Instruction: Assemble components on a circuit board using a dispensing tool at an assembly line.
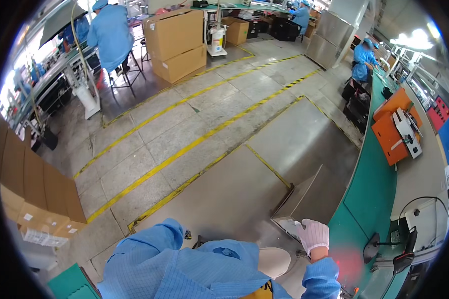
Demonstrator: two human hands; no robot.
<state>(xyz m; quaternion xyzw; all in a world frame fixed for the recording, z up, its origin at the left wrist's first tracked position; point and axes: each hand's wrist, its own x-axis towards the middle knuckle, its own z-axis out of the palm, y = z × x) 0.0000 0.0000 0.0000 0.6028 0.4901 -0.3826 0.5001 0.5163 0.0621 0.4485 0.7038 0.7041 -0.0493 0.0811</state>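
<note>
Head view: the person's right hand [314, 235], in a pale striped glove, is at the near right, its thumb apart from the bent fingers; whether the fingers hold anything cannot be told. The near end of a low grey cabinet [304, 198] lies just beyond the hand, between the floor area and the long green bench [362, 199]; whether glove and cabinet touch is unclear. The left hand is out of sight, so its grip cannot be told. The person's blue smock [194, 271] fills the near middle. On the near right part of the bench, a black scanner [405, 256] stands on a round-based stand [371, 247], with a red glow on the green surface just left of the base. Farther along the bench, a white device [407, 133] rests against an orange panel [386, 137]. A co-worker [362, 59] in blue sits at the far right, and another person [110, 37] is on a stool at the far left, near large cardboard boxes [178, 37]. More brown cartons [42, 184] are stacked at the near left. Yellow lines [184, 157] cross the grey floor [157, 117].
</note>
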